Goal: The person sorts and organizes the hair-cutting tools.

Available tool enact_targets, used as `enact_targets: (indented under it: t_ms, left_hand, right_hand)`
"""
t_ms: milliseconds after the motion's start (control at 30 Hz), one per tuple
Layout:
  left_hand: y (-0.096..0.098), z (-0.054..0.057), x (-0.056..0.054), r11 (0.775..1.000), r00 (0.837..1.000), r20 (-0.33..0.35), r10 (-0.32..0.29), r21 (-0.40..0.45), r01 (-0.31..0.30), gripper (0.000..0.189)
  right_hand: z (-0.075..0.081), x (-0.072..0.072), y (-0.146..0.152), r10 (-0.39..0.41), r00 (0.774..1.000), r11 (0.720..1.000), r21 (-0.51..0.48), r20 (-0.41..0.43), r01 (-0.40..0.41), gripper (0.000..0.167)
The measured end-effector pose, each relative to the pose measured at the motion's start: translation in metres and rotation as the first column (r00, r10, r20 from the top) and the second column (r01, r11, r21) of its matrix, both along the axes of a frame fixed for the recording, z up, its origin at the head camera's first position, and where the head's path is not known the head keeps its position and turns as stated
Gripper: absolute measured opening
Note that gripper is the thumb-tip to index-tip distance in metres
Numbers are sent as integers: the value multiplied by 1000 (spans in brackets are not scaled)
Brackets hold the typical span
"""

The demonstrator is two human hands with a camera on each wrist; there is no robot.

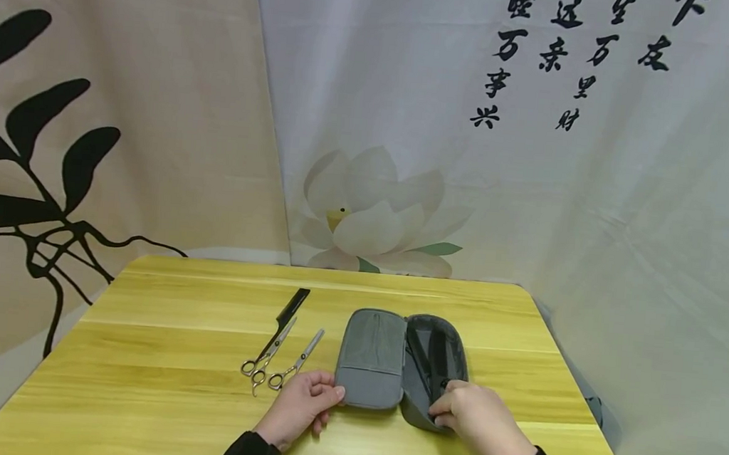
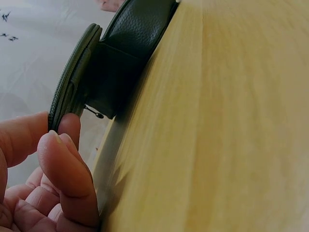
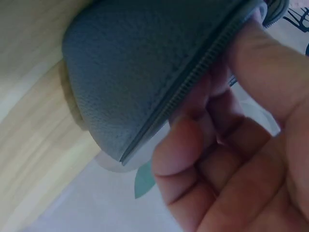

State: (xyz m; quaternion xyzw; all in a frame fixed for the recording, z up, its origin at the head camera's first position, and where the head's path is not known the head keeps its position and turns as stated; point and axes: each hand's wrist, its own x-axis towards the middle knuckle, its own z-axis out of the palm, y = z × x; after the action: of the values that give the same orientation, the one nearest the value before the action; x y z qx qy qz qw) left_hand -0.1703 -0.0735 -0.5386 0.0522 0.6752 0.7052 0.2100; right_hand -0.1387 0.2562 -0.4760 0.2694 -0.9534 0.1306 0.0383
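A grey zip case (image 1: 367,388) lies unfolded on the table, its flat pocketed half to the left and its deeper half to the right. My left hand (image 1: 303,403) pinches the near left corner of the flat half between thumb and fingers; the left wrist view shows that zipped edge (image 2: 72,79) raised off the wood. Inside the deep half are long black tools (image 1: 436,358), whose exact kind is unclear. My right hand (image 1: 478,416) reaches over the near rim, fingers curled at one tool's near end. In the right wrist view the case wall (image 3: 130,72) hides the fingertips.
Left of the case lie a black comb (image 1: 292,307), scissors (image 1: 273,349) partly over its tail, and a second pair of scissors (image 1: 303,358). The wooden table (image 1: 168,355) ends at a printed cloth backdrop (image 1: 372,207).
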Motion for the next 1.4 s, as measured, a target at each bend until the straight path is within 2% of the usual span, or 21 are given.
enact_targets:
  t_ms: [267,533,700,800,967,1067,1167,1233,1300,1367,1400]
  left_hand:
    - [2,-2,-1,1000,1000,9,11,-2,-11,42]
    - [1,-2,-1,1000,1000,1,11,-18,-11,43]
    - [2,-3,1,999,1000,18,22,-41,-21,42]
    - [3,-5,2,998,999,29,42,-49,-40,42]
    - [5,-5,3,997,997,34,73,-42,-72,44]
    - [5,-3,4,996,996,31,84,-35,-83,44]
    - [3,3,4,993,995,-5,99,-68,-99,44]
    - [-2,9,4,985,991,-51,127,-116,-132,42]
    - [-10,16,2,961,977,-132,169,-199,-193,38]
    - [-21,23,-3,914,949,-223,221,-293,-282,32]
    - [-28,26,-7,878,929,-279,242,-345,-332,29]
  right_hand:
    - [-2,-2,-8,11,998,991,131,-62,-3,18]
    - [-8,-10,-12,1,1000,995,96,16,-3,22]
    - [-6,-8,-10,-14,998,999,30,67,12,16]
    - [0,-4,-12,-50,997,998,-29,59,52,14]
    - [10,2,-21,-110,994,988,-109,-9,109,12]
    - [13,4,-28,-114,991,980,-173,-71,100,11]
    - [11,4,-35,-106,987,968,-240,-121,74,9]
    - [9,4,-39,-103,987,960,-272,-124,66,7]
    - [7,4,-41,-103,989,953,-297,-103,68,6]
    - [5,4,-43,-110,992,946,-314,-68,84,6]
    - [5,4,-43,-115,992,943,-319,-48,93,7]
